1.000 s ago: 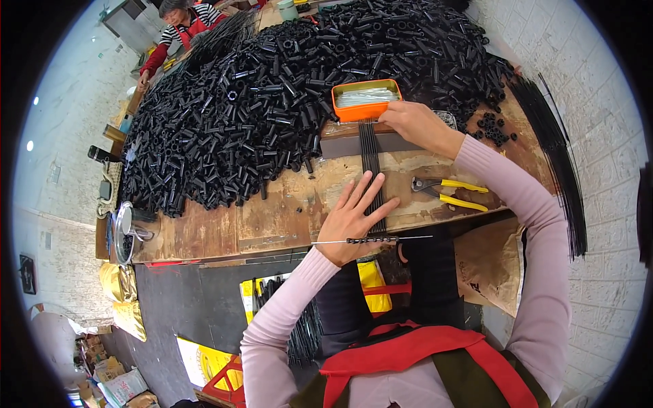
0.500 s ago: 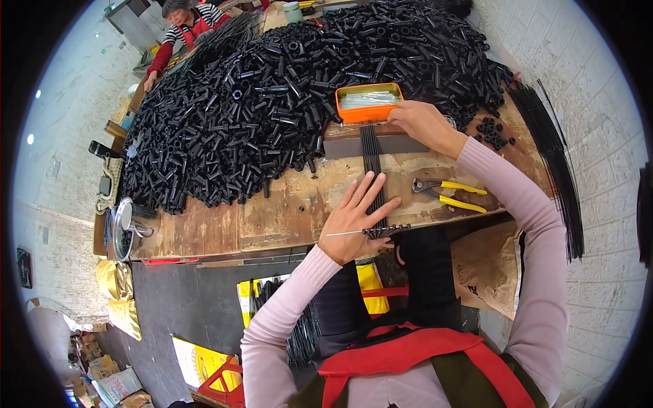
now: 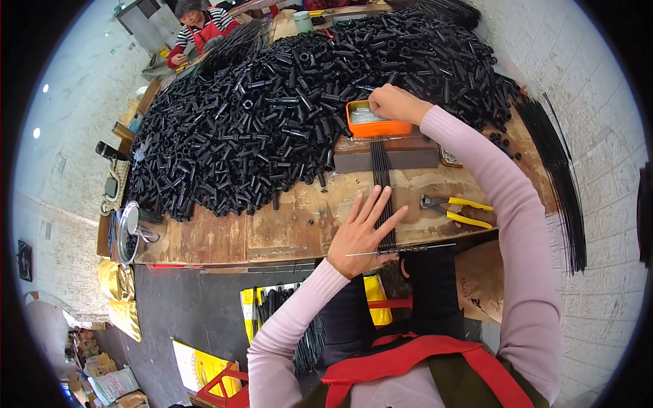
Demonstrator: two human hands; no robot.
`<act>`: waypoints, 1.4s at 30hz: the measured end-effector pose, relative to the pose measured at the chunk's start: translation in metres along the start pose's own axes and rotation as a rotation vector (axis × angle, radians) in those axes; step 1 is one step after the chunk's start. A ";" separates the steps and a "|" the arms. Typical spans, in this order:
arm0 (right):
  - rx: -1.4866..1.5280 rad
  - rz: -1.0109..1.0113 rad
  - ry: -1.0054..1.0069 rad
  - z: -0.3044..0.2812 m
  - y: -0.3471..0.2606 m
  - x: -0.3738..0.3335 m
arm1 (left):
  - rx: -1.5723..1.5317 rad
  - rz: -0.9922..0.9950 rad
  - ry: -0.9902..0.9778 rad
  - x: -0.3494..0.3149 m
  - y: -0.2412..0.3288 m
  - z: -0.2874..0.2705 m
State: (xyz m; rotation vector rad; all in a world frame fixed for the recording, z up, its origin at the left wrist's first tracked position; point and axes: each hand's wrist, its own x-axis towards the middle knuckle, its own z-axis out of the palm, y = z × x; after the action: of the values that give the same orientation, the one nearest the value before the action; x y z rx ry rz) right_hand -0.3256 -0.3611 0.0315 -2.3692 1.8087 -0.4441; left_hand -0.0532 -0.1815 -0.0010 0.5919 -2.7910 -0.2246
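Observation:
My left hand (image 3: 364, 234) lies palm down with fingers spread on a row of thin black rods (image 3: 380, 170), its thumb by their near ends at the table edge. A thin metal wire (image 3: 435, 247) runs crosswise along those ends and sticks out on both sides. My right hand (image 3: 400, 104) is over an orange box (image 3: 381, 128), fingers bent together among straight silvery pins (image 3: 364, 116); whatever is between its fingertips is hidden. Under the rods lies a flat grey strip (image 3: 418, 160). Yellow-handled pliers (image 3: 459, 211) rest right of the rods.
A big heap of black plastic tubes (image 3: 238, 136) covers the table's back and left. Long black rods (image 3: 558, 183) overhang the right edge. Small black rings (image 3: 500, 144) lie nearby. A round metal-rimmed dish (image 3: 128, 231) is at the left edge. A co-worker (image 3: 201, 30) sits far left.
My right hand has gone from the box's right corner to above the pins inside it. The crosswise wire now shows on the right too. The view has shifted slightly; my left hand stays on the rods.

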 end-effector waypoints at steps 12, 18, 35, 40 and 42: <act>-0.082 -0.013 0.024 -0.012 -0.007 0.000 | -0.025 0.032 0.052 -0.003 -0.003 0.006; -0.153 0.001 0.066 0.002 -0.007 -0.008 | 0.067 0.053 0.027 -0.016 0.005 0.000; -0.030 -0.252 0.233 -0.001 -0.036 -0.111 | 0.012 0.049 0.130 -0.024 0.005 0.007; -0.113 -0.173 0.155 -0.011 -0.040 -0.123 | 0.015 0.057 0.139 -0.022 0.005 0.009; -0.117 -0.205 0.180 -0.008 -0.035 -0.122 | 0.023 0.065 0.141 -0.021 0.005 0.010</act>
State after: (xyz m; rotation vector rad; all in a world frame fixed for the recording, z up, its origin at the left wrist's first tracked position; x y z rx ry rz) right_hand -0.3248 -0.2335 0.0301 -2.6881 1.7109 -0.6084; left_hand -0.0400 -0.1670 -0.0146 0.5015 -2.6743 -0.1314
